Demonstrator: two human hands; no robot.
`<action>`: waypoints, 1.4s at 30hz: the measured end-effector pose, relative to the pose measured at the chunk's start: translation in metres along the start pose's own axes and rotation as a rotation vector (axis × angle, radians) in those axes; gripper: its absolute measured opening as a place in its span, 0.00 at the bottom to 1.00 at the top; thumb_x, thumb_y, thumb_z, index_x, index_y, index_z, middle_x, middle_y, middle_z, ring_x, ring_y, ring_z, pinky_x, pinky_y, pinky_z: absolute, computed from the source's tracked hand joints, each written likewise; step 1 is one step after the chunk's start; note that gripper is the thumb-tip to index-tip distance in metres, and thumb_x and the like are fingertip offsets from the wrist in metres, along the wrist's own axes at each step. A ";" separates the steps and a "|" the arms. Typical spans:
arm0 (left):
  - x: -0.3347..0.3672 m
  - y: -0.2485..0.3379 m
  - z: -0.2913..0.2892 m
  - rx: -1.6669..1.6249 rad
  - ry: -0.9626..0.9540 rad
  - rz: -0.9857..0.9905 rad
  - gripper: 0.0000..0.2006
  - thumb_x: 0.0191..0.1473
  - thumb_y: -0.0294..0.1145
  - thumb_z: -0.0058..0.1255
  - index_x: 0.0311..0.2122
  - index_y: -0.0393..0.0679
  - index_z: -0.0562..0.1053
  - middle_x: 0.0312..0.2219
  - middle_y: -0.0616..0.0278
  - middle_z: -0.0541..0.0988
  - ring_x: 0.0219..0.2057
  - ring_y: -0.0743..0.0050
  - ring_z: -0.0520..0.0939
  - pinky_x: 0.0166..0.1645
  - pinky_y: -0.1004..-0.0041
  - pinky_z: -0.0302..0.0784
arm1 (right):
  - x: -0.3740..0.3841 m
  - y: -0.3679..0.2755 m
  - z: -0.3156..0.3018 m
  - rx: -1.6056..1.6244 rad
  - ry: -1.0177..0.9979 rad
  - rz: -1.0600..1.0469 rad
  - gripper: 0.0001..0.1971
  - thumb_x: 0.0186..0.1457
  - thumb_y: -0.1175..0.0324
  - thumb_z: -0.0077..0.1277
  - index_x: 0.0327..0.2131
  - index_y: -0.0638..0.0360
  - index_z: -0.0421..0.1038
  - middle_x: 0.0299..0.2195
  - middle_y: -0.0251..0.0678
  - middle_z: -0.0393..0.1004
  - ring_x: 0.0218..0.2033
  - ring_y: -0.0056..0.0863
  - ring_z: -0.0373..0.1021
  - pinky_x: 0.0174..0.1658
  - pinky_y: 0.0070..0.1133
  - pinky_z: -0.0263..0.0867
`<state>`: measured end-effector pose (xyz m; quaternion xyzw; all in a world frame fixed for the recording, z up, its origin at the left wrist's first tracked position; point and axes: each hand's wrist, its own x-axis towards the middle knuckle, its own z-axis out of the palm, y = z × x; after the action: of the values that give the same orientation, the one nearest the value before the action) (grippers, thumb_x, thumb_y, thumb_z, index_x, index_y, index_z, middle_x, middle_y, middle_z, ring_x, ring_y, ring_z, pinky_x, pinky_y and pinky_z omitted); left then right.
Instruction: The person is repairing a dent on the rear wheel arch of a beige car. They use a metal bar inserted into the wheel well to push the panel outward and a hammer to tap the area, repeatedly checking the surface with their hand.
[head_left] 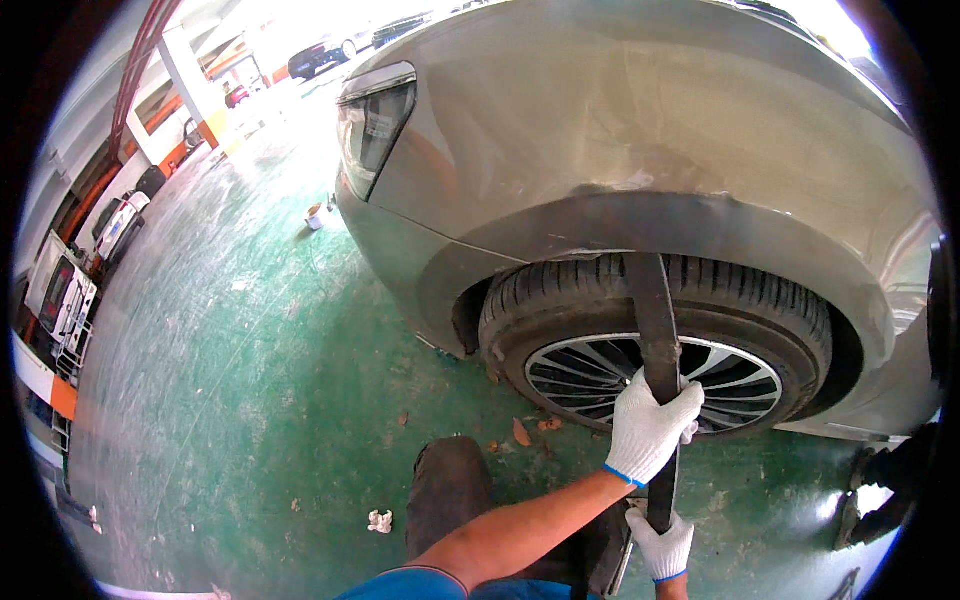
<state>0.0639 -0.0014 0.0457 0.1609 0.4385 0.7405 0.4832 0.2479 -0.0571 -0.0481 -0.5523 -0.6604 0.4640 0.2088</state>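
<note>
A long, flat, dark metal pry bar [658,315] crosses the front of the tyre [560,285], its far end up at the edge of the wheel arch [720,222]. My left hand [645,428], in a white knit glove with a blue cuff, is closed around the bar's middle, in front of the spoked wheel [735,385]. Farther down, my right hand [662,545], gloved alike, grips the near end. Above the arch, the beige fender [640,110] looks dented and scuffed along its lip. Where the bar's far end bears is hard to make out.
The car's headlight [375,130] is at the fender's left. A small pail [315,216] stands on the green floor [270,380], with dry leaves [522,432] and a crumpled white scrap [380,520] nearer. Another person's dark shoes [850,520] show at right. Parked vehicles line the far left.
</note>
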 end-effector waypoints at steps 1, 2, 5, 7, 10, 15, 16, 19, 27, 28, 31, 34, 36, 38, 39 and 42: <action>-0.001 -0.001 0.000 -0.002 0.006 -0.008 0.10 0.56 0.24 0.62 0.35 0.37 0.69 0.22 0.61 0.76 0.19 0.76 0.78 0.23 0.73 0.75 | -0.001 0.000 0.000 0.018 -0.001 0.022 0.14 0.51 0.62 0.67 0.30 0.65 0.80 0.17 0.32 0.76 0.22 0.13 0.69 0.28 0.23 0.70; -0.001 -0.002 0.000 -0.010 0.007 -0.005 0.10 0.56 0.24 0.62 0.35 0.37 0.69 0.22 0.61 0.76 0.19 0.76 0.78 0.23 0.73 0.75 | -0.001 0.003 0.000 0.013 -0.012 0.035 0.14 0.51 0.62 0.67 0.30 0.65 0.80 0.17 0.32 0.76 0.22 0.13 0.69 0.28 0.23 0.70; 0.002 -0.009 0.000 -0.050 -0.036 0.016 0.10 0.57 0.23 0.61 0.35 0.37 0.69 0.21 0.61 0.76 0.19 0.77 0.77 0.24 0.73 0.75 | 0.004 0.015 -0.003 -0.011 -0.011 0.041 0.14 0.51 0.61 0.67 0.30 0.65 0.81 0.17 0.32 0.76 0.22 0.13 0.69 0.28 0.23 0.70; 0.005 -0.007 -0.002 -0.001 -0.039 0.029 0.10 0.57 0.23 0.61 0.35 0.37 0.69 0.21 0.61 0.76 0.18 0.77 0.77 0.24 0.73 0.75 | 0.016 0.024 0.003 -0.037 0.012 -0.017 0.14 0.51 0.61 0.67 0.30 0.64 0.81 0.17 0.32 0.76 0.21 0.14 0.70 0.28 0.24 0.70; 0.010 -0.012 -0.006 -0.015 -0.043 0.044 0.10 0.57 0.24 0.62 0.35 0.37 0.70 0.21 0.61 0.76 0.18 0.77 0.77 0.23 0.73 0.74 | 0.017 0.021 0.007 0.005 -0.011 -0.049 0.14 0.51 0.61 0.67 0.29 0.64 0.81 0.16 0.33 0.76 0.21 0.14 0.70 0.27 0.24 0.70; 0.014 -0.013 -0.006 0.014 -0.034 0.059 0.10 0.57 0.24 0.62 0.35 0.37 0.70 0.21 0.61 0.76 0.18 0.77 0.77 0.23 0.73 0.74 | 0.027 0.024 0.011 -0.017 -0.007 -0.042 0.13 0.51 0.61 0.67 0.28 0.64 0.81 0.17 0.34 0.76 0.22 0.14 0.71 0.28 0.24 0.71; 0.015 -0.012 -0.006 0.018 -0.029 0.062 0.10 0.57 0.24 0.62 0.35 0.37 0.70 0.21 0.62 0.76 0.18 0.78 0.77 0.23 0.73 0.74 | 0.028 0.019 0.009 -0.027 -0.014 -0.029 0.13 0.51 0.62 0.67 0.27 0.65 0.81 0.17 0.34 0.78 0.22 0.14 0.72 0.29 0.23 0.71; 0.016 -0.010 -0.004 0.030 -0.019 0.076 0.10 0.57 0.25 0.62 0.35 0.37 0.70 0.20 0.62 0.76 0.18 0.78 0.77 0.24 0.74 0.74 | 0.036 0.019 0.006 -0.099 -0.028 -0.097 0.14 0.51 0.62 0.67 0.24 0.66 0.80 0.16 0.33 0.77 0.21 0.14 0.71 0.27 0.24 0.71; 0.025 -0.019 -0.006 0.078 0.000 0.143 0.10 0.57 0.26 0.63 0.34 0.37 0.71 0.21 0.61 0.78 0.19 0.78 0.78 0.24 0.74 0.75 | 0.053 0.022 0.006 -0.094 -0.095 -0.053 0.15 0.51 0.60 0.67 0.25 0.64 0.80 0.16 0.33 0.76 0.20 0.15 0.72 0.27 0.24 0.71; 0.024 -0.017 -0.005 0.062 -0.010 0.120 0.10 0.57 0.26 0.63 0.34 0.37 0.70 0.21 0.61 0.78 0.19 0.78 0.78 0.24 0.74 0.75 | 0.049 0.022 0.005 -0.114 -0.089 -0.041 0.14 0.51 0.61 0.67 0.25 0.64 0.81 0.16 0.33 0.76 0.20 0.15 0.72 0.27 0.24 0.71; 0.020 -0.013 -0.005 -0.004 -0.039 0.073 0.10 0.57 0.25 0.63 0.33 0.37 0.70 0.21 0.62 0.77 0.19 0.77 0.77 0.24 0.73 0.74 | 0.040 0.019 0.005 -0.113 -0.055 -0.021 0.15 0.51 0.61 0.67 0.24 0.65 0.80 0.15 0.33 0.75 0.19 0.15 0.71 0.26 0.24 0.70; 0.018 -0.014 -0.004 -0.071 -0.052 0.058 0.10 0.56 0.24 0.62 0.33 0.38 0.70 0.21 0.62 0.76 0.19 0.77 0.77 0.24 0.73 0.74 | 0.030 0.009 0.004 -0.058 -0.016 -0.022 0.14 0.50 0.62 0.67 0.23 0.65 0.79 0.15 0.32 0.75 0.19 0.15 0.70 0.25 0.24 0.69; 0.014 -0.008 -0.001 -0.070 -0.043 0.042 0.10 0.56 0.23 0.62 0.33 0.38 0.70 0.21 0.62 0.76 0.19 0.77 0.77 0.24 0.73 0.74 | 0.026 0.008 -0.001 -0.114 -0.025 -0.006 0.11 0.50 0.64 0.67 0.31 0.63 0.84 0.19 0.35 0.79 0.23 0.15 0.74 0.30 0.23 0.72; 0.014 -0.009 -0.001 -0.063 -0.049 0.049 0.10 0.56 0.23 0.62 0.33 0.38 0.70 0.21 0.62 0.76 0.19 0.76 0.77 0.24 0.73 0.74 | 0.027 0.014 -0.003 -0.117 -0.039 0.012 0.11 0.49 0.65 0.67 0.31 0.62 0.84 0.20 0.36 0.80 0.23 0.15 0.74 0.30 0.23 0.72; 0.015 -0.010 -0.001 -0.060 -0.051 0.053 0.10 0.56 0.23 0.62 0.33 0.37 0.70 0.21 0.61 0.76 0.19 0.76 0.77 0.24 0.73 0.74 | 0.028 0.017 -0.004 -0.119 -0.047 0.021 0.10 0.49 0.65 0.67 0.32 0.62 0.84 0.20 0.36 0.80 0.23 0.15 0.75 0.31 0.23 0.73; 0.016 -0.010 -0.004 -0.052 -0.070 0.050 0.09 0.56 0.23 0.62 0.33 0.37 0.70 0.22 0.61 0.77 0.19 0.76 0.78 0.24 0.72 0.74 | 0.032 0.029 0.003 -0.062 -0.010 -0.041 0.11 0.48 0.65 0.67 0.32 0.62 0.84 0.20 0.37 0.80 0.23 0.16 0.75 0.31 0.24 0.73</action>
<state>0.0593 0.0119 0.0330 0.1850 0.3981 0.7574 0.4833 0.2512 -0.0302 -0.0820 -0.5425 -0.6866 0.4418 0.1978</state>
